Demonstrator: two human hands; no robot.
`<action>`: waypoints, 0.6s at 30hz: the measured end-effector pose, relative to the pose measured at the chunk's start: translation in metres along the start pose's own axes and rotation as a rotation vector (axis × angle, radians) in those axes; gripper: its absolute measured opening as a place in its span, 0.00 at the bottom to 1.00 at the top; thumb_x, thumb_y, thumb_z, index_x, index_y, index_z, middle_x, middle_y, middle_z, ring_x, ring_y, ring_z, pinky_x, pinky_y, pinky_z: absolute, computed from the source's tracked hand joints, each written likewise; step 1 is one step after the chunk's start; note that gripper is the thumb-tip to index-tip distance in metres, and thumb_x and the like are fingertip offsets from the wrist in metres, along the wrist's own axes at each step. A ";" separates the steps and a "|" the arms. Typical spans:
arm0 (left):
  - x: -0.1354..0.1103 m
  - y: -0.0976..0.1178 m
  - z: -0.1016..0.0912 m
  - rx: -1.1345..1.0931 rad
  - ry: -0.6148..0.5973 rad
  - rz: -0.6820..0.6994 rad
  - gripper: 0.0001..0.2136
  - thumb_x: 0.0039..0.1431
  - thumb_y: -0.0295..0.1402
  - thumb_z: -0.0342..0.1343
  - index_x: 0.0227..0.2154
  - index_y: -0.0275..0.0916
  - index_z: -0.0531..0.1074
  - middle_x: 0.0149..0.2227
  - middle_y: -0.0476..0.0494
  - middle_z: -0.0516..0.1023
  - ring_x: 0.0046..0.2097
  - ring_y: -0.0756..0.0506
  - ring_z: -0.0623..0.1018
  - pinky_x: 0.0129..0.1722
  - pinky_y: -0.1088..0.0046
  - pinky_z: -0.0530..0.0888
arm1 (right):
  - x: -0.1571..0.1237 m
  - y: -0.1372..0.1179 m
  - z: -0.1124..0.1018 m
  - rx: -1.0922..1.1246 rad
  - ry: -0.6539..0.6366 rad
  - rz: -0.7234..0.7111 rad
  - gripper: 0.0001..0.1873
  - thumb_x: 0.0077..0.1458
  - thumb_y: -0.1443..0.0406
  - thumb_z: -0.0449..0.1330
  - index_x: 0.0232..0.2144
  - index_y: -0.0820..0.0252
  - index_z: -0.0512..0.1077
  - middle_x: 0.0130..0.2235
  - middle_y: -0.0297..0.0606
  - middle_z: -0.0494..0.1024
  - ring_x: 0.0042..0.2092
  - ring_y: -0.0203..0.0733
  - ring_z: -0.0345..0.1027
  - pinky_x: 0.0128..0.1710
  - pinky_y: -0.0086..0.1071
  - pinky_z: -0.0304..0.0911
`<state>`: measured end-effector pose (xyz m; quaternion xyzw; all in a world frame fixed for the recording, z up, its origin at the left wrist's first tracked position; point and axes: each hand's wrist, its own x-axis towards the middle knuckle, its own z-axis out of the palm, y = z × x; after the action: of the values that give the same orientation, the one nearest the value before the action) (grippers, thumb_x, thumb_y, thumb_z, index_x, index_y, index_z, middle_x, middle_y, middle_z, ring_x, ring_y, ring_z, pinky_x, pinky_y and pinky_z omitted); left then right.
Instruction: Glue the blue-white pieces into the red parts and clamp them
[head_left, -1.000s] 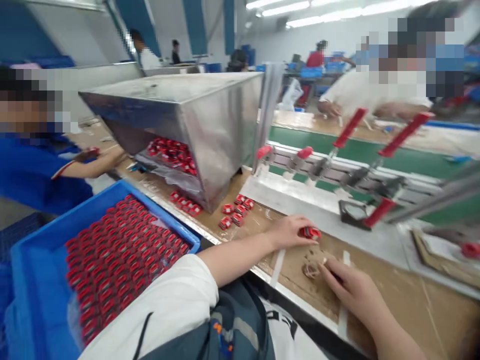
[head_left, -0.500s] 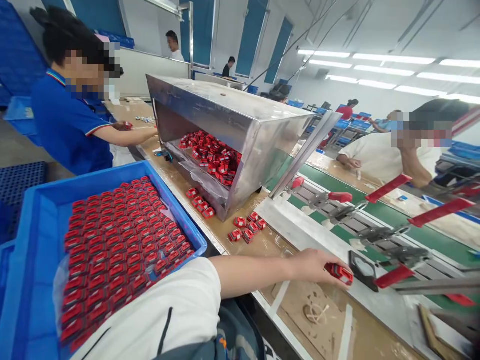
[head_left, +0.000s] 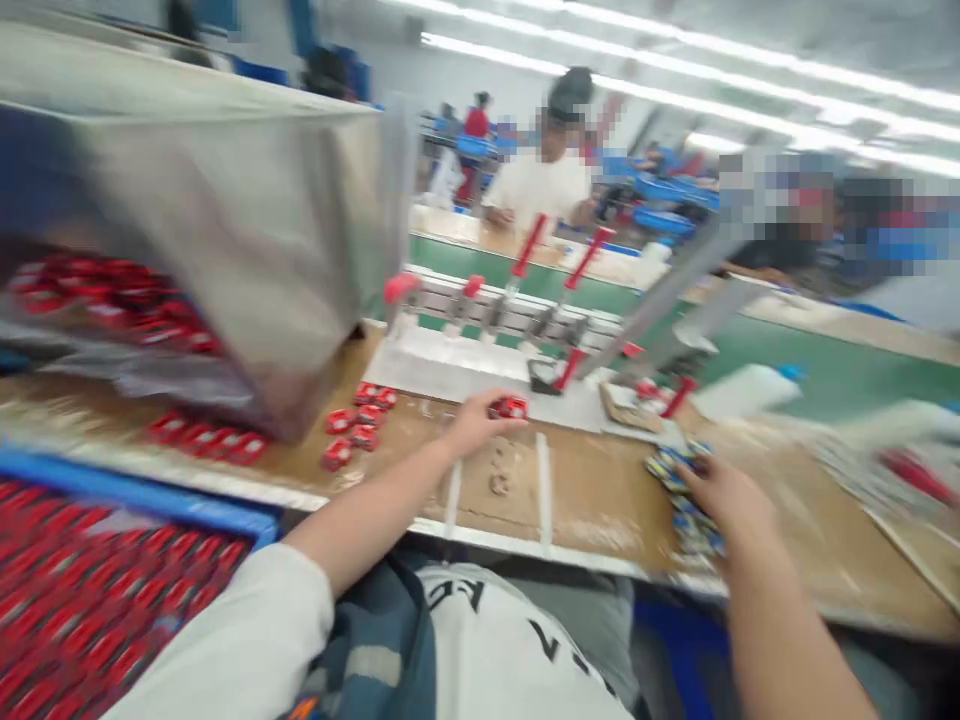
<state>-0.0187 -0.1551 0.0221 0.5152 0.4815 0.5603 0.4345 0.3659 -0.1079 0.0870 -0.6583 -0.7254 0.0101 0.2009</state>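
Note:
My left hand (head_left: pixel 480 422) is closed around a small red-and-black plastic part (head_left: pixel 511 407), held just above the bench in front of the clamps. Over to the right, my right hand (head_left: pixel 731 495) touches a pile of small blue, yellow and silvery pieces (head_left: pixel 694 530). Motion smears its fingers, and I cannot see whether they grip a piece. A loose group of several red parts (head_left: pixel 365 415) lies on the brown bench left of my left hand. Another row of red parts (head_left: pixel 210 440) sits by the metal box.
A large metal box (head_left: pixel 315 200) with red parts inside stands at left. Below it is a blue tray (head_left: pixel 225 515) of red parts. Red-handled toggle clamps (head_left: pixel 517 290) line the bench's back; a white bottle (head_left: pixel 750 390) lies right. A person (head_left: pixel 544 185) sits across the green belt.
The view has swung right, so the box and tray now sit farther left. My right hand has come into sight at the pile of small pieces. My left hand still holds the red part.

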 end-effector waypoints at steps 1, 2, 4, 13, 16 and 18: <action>0.002 0.000 -0.001 0.013 0.002 0.010 0.25 0.45 0.43 0.77 0.46 0.38 0.83 0.47 0.39 0.86 0.48 0.39 0.83 0.55 0.59 0.78 | 0.007 0.008 0.006 -0.047 -0.087 0.130 0.16 0.56 0.57 0.69 0.20 0.53 0.75 0.26 0.51 0.79 0.27 0.47 0.71 0.27 0.40 0.56; 0.005 -0.001 -0.002 0.019 -0.021 0.017 0.26 0.46 0.44 0.77 0.47 0.39 0.83 0.48 0.39 0.86 0.49 0.38 0.83 0.56 0.57 0.78 | 0.014 0.015 0.011 -0.061 -0.064 0.235 0.10 0.53 0.59 0.69 0.24 0.55 0.77 0.30 0.51 0.81 0.30 0.48 0.73 0.30 0.39 0.58; 0.011 -0.004 -0.003 0.011 -0.050 0.014 0.29 0.47 0.47 0.76 0.51 0.40 0.81 0.49 0.39 0.86 0.48 0.38 0.84 0.57 0.55 0.78 | 0.019 0.026 0.023 0.091 0.106 0.273 0.09 0.51 0.60 0.68 0.34 0.59 0.80 0.38 0.50 0.84 0.35 0.46 0.73 0.36 0.38 0.63; 0.011 -0.009 -0.002 -0.021 -0.070 -0.034 0.30 0.44 0.49 0.78 0.48 0.38 0.80 0.45 0.38 0.87 0.48 0.37 0.85 0.55 0.52 0.81 | -0.017 -0.060 0.090 1.683 -0.061 0.276 0.22 0.44 0.62 0.76 0.44 0.50 0.79 0.37 0.29 0.81 0.36 0.34 0.75 0.40 0.30 0.77; 0.013 -0.009 -0.004 -0.004 -0.062 -0.010 0.32 0.47 0.49 0.76 0.53 0.38 0.80 0.46 0.39 0.86 0.48 0.39 0.85 0.58 0.54 0.79 | 0.003 -0.100 0.105 1.843 -0.254 0.289 0.22 0.44 0.61 0.78 0.43 0.51 0.79 0.37 0.30 0.82 0.38 0.34 0.77 0.43 0.30 0.79; 0.014 -0.009 -0.006 0.012 -0.051 0.014 0.33 0.49 0.48 0.75 0.57 0.39 0.78 0.46 0.41 0.85 0.48 0.41 0.85 0.57 0.56 0.79 | 0.018 -0.124 0.115 1.917 -0.320 0.294 0.24 0.43 0.60 0.79 0.43 0.51 0.78 0.38 0.31 0.83 0.36 0.34 0.77 0.41 0.29 0.79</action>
<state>-0.0259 -0.1408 0.0155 0.5351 0.4701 0.5472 0.4397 0.2124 -0.0783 0.0209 -0.2910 -0.3394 0.7084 0.5462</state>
